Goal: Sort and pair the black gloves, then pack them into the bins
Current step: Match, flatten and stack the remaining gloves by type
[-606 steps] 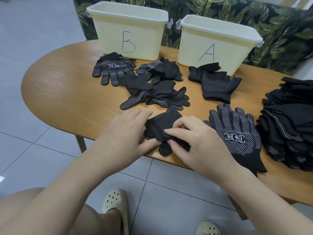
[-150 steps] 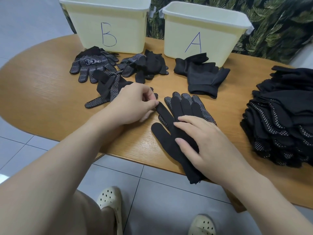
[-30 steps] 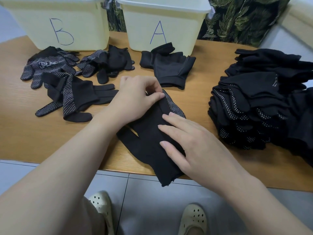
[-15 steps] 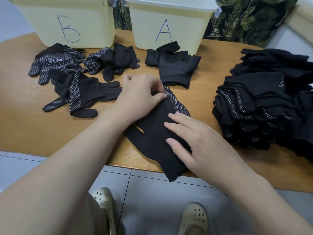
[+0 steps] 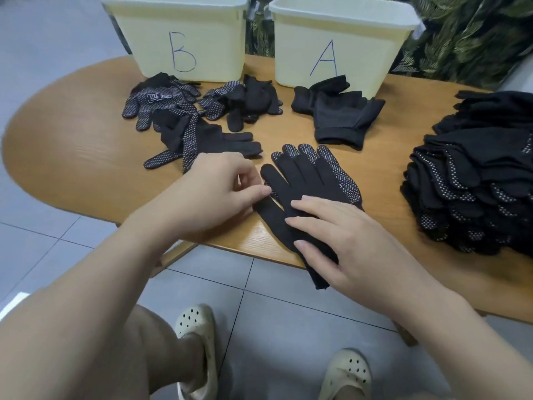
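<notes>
Black gloves [image 5: 305, 180]: one pair stacked at bench [image 5: 72, 145] front edge; right hand [image 5: 340, 241] flat on it, grip wide; left hand [image 5: 219, 192] pinching its thumb. Sorted groups before bins [image 5: 184, 39], none seen packed; large pile [image 5: 476, 174] remains

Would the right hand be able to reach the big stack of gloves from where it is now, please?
Probably yes: the right hand lies flat on the glove pair, and only bare table separates it from the stack of gloves on its own side.
</notes>
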The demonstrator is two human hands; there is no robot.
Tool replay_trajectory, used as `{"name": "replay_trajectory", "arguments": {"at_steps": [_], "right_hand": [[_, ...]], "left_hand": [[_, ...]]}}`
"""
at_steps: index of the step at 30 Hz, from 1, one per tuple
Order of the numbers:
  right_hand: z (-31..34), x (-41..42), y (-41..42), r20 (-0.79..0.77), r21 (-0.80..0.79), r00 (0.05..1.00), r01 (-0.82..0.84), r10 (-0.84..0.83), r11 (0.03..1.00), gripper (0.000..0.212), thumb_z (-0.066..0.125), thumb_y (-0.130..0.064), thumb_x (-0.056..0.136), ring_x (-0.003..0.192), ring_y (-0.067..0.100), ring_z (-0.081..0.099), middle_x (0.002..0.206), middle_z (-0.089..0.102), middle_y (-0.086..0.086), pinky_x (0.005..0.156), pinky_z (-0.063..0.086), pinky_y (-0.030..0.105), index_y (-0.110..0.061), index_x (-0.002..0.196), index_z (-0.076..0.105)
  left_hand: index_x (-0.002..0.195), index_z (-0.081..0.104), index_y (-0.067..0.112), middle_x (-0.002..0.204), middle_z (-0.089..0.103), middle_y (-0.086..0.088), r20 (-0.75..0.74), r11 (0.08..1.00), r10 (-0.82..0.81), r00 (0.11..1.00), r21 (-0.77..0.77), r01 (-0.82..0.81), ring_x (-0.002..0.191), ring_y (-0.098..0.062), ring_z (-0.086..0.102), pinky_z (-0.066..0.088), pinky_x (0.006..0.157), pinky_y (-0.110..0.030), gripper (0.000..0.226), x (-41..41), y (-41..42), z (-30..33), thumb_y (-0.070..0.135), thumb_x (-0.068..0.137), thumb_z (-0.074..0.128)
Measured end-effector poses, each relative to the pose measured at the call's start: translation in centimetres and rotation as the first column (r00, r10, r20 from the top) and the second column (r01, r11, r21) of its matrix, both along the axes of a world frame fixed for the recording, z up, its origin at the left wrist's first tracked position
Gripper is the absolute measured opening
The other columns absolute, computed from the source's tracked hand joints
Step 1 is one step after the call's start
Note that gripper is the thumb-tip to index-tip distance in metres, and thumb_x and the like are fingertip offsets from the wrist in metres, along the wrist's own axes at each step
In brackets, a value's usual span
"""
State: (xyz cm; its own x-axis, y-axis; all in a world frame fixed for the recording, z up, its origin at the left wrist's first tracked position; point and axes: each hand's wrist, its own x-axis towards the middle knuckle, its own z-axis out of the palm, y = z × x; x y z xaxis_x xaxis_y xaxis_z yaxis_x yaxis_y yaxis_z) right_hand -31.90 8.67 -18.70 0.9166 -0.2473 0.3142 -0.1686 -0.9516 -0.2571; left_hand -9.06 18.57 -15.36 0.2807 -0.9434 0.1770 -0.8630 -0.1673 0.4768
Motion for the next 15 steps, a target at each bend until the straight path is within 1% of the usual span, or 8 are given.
{"name": "replay_trajectory", "arguments": {"at_steps": [2, 5, 6, 8, 9, 11, 13, 15], "right_hand": [[0.1, 0.1, 0.0, -0.005, 0.003, 1.000, 0.001, -0.001, 1.000, 0.042, 0.047, -0.038, 0.099, 0.134, 0.019, 0.055, 0.140, 0.063, 0.000, 0.110, 0.046, 0.040, -0.017, 0.126, 0.071], [0.1, 0.4, 0.0, -0.008, 0.022, 1.000, 0.000, 0.000, 1.000, 0.042, 0.047, -0.039, 0.099, 0.135, 0.018, 0.055, 0.141, 0.062, -0.001, 0.109, 0.047, 0.042, -0.018, 0.127, 0.071], [0.0, 0.4, 0.0, -0.009, 0.028, 1.000, 0.001, 0.000, 1.000, 0.042, 0.047, -0.040, 0.099, 0.135, 0.017, 0.054, 0.142, 0.062, -0.002, 0.109, 0.047, 0.042, -0.018, 0.127, 0.071], [0.0, 0.4, 0.0, -0.007, 0.039, 1.000, 0.006, -0.006, 0.999, 0.043, 0.048, -0.041, 0.100, 0.137, 0.015, 0.052, 0.143, 0.061, -0.003, 0.110, 0.046, 0.042, -0.019, 0.129, 0.070], [0.1, 0.3, -0.1, -0.004, 0.042, 1.000, 0.009, -0.009, 0.999, 0.044, 0.048, -0.043, 0.100, 0.138, 0.014, 0.051, 0.144, 0.060, -0.004, 0.111, 0.044, 0.042, -0.019, 0.129, 0.070], [0.3, -0.2, -0.2, -0.024, 0.044, 1.000, -0.005, 0.006, 0.999, 0.053, 0.051, -0.054, 0.097, 0.142, 0.013, 0.046, 0.148, 0.056, -0.004, 0.116, 0.040, 0.039, -0.019, 0.133, 0.067], [0.6, -0.8, -0.3, -0.067, 0.037, 0.996, -0.052, 0.054, 0.998, 0.071, 0.057, -0.070, 0.089, 0.147, 0.012, 0.040, 0.153, 0.051, -0.004, 0.119, 0.035, 0.038, -0.020, 0.139, 0.063], [0.7, -1.4, -0.4, -0.098, 0.028, 0.991, -0.083, 0.086, 0.996, 0.084, 0.064, -0.077, 0.081, 0.150, 0.013, 0.036, 0.157, 0.046, -0.004, 0.120, 0.034, 0.038, -0.020, 0.143, 0.059]], "left_hand": [[0.087, 0.070, 0.026, 0.084, 0.059, 0.011, -0.016, 1.000, 0.006, 1.000, 0.014, -0.006, 0.080, -0.004, 0.054, 0.044, 0.088, -0.039, 0.023, -0.5, 0.4, -0.4, 0.049, 0.087, 0.070], [0.085, 0.066, 0.022, 0.083, 0.058, 0.010, -0.030, 1.000, 0.023, 0.999, 0.021, -0.022, 0.079, -0.009, 0.053, 0.043, 0.093, -0.044, 0.022, -0.9, 0.6, -0.6, 0.043, 0.089, 0.073], [0.082, 0.064, 0.024, 0.083, 0.058, 0.010, -0.027, 0.999, 0.031, 0.999, 0.025, -0.030, 0.079, -0.009, 0.052, 0.041, 0.096, -0.043, 0.021, -0.8, 0.7, -0.5, 0.042, 0.089, 0.073], [0.077, 0.060, 0.029, 0.082, 0.058, 0.011, -0.029, 0.998, 0.056, 0.998, 0.026, -0.055, 0.079, -0.005, 0.052, 0.037, 0.100, -0.039, 0.022, -0.6, 0.9, -0.3, 0.041, 0.090, 0.073], [0.077, 0.059, 0.029, 0.081, 0.058, 0.012, -0.039, 0.997, 0.067, 0.997, 0.027, -0.066, 0.080, -0.003, 0.052, 0.036, 0.099, -0.036, 0.022, -0.4, 0.9, -0.1, 0.040, 0.090, 0.073], [0.079, 0.062, 0.025, 0.078, 0.059, 0.013, -0.071, 0.997, 0.071, 0.995, 0.020, -0.070, 0.080, -0.004, 0.053, 0.037, 0.092, -0.035, 0.020, -0.2, 1.0, 0.0, 0.038, 0.091, 0.073], [0.082, 0.065, 0.021, 0.079, 0.062, 0.011, -0.105, 0.998, 0.060, 0.993, -0.001, -0.061, 0.079, -0.006, 0.055, 0.038, 0.083, -0.034, 0.018, -0.2, 1.1, 0.2, 0.034, 0.091, 0.074], [0.084, 0.066, 0.020, 0.079, 0.064, 0.010, -0.126, 0.998, 0.049, 0.991, -0.019, -0.052, 0.078, -0.007, 0.057, 0.038, 0.079, -0.032, 0.017, -0.1, 1.1, 0.4, 0.033, 0.090, 0.075]]}}
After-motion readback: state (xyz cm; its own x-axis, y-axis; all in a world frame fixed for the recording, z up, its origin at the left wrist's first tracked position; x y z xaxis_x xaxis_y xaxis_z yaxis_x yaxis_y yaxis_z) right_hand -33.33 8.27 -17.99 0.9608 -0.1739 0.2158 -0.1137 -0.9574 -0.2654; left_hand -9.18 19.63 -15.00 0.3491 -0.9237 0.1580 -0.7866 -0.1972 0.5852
